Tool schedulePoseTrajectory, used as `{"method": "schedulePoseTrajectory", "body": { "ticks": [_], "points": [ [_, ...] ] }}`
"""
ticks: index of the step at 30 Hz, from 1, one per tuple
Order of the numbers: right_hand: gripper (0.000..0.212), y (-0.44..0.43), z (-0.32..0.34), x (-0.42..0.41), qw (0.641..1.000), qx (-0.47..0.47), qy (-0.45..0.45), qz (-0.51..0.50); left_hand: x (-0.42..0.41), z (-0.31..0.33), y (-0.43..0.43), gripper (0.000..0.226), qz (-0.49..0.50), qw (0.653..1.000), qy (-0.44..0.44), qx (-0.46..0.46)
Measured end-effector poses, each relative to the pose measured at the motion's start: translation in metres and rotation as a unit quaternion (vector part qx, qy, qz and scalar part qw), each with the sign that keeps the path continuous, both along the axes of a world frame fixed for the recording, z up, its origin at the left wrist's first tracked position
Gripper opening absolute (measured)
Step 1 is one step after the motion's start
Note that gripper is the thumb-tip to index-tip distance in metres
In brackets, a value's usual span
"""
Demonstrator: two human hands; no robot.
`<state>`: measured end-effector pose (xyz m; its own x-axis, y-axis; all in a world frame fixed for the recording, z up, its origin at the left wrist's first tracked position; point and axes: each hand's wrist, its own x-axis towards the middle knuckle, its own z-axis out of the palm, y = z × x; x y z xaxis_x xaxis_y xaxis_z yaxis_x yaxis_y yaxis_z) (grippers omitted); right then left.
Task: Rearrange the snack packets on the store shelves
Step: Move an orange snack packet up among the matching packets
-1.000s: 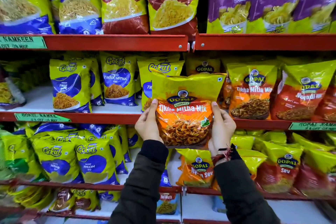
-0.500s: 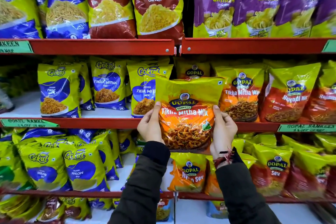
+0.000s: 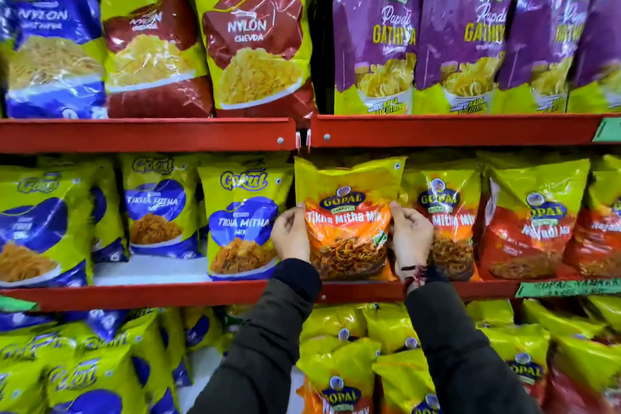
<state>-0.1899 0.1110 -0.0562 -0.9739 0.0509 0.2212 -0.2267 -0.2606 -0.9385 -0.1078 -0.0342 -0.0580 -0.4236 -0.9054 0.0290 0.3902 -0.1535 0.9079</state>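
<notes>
Packet: the orange and yellow Gopal Tikha Mitha Mix packet stands upright at the front of the middle shelf, with its bottom down at the red shelf edge and its top just under the red rail of the top shelf.
Change: one second ago the packet was held out in the air, in front of the shelf edge. Now it is in the row with the other packets, and the shelves look bigger and closer.
Left hand: the left hand presses on the left side of the packet, fingers curled round its edge.
Right hand: the right hand holds the right side the same way. Both hands are gripping the packet.
Wrist: a red and black thread band sits on the right wrist, above a dark sleeve.
Right neighbour: a second orange Tikha Mitha Mix packet stands just beside it, partly behind the right hand.
Left neighbour: a blue and yellow Gokul Tikha Mitha Mix packet stands just beside the left hand.
Top shelf: big Nylon Chevda packets on the left, purple Papdi Gathiya packets on the right.
Bottom shelf: more yellow Gopal packets lie under the hands.
</notes>
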Motion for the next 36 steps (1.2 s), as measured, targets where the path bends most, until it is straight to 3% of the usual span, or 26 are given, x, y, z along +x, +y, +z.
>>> {"method": "schedulePoseTrajectory", "body": {
  "ticks": [4,10,15,19,24,29,34,36],
  "points": [
    [0.017,-0.011,-0.023,-0.020,0.999,0.042,-0.007,-0.004,-0.019,-0.019,-0.006,0.007,0.001,1.000,-0.028,-0.001],
    [0.032,-0.015,-0.031,-0.022,0.992,0.123,0.015,-0.004,-0.030,-0.022,-0.013,0.029,0.004,0.996,-0.081,-0.031],
    [0.044,-0.013,-0.030,0.000,0.977,0.205,0.055,-0.001,-0.022,-0.023,-0.002,0.027,0.002,0.996,-0.071,-0.061],
    [0.056,-0.012,-0.032,0.021,0.967,0.233,0.099,-0.003,-0.007,-0.030,0.013,0.036,-0.023,0.987,-0.074,-0.138],
    [0.051,-0.010,-0.037,0.030,0.956,0.245,0.158,-0.034,0.004,-0.036,0.021,0.048,0.003,0.960,-0.096,-0.263],
    [0.045,-0.009,-0.040,0.028,0.909,0.292,0.296,-0.038,0.009,-0.033,0.022,0.045,0.042,0.883,-0.131,-0.449],
    [0.052,-0.019,-0.044,0.010,0.816,0.457,0.352,-0.034,-0.007,-0.034,0.013,0.057,0.027,0.714,-0.266,-0.647],
    [0.055,-0.022,-0.042,-0.001,0.792,0.504,0.344,-0.024,-0.015,-0.032,0.004,0.063,0.031,0.672,-0.317,-0.669]
  ]
}}
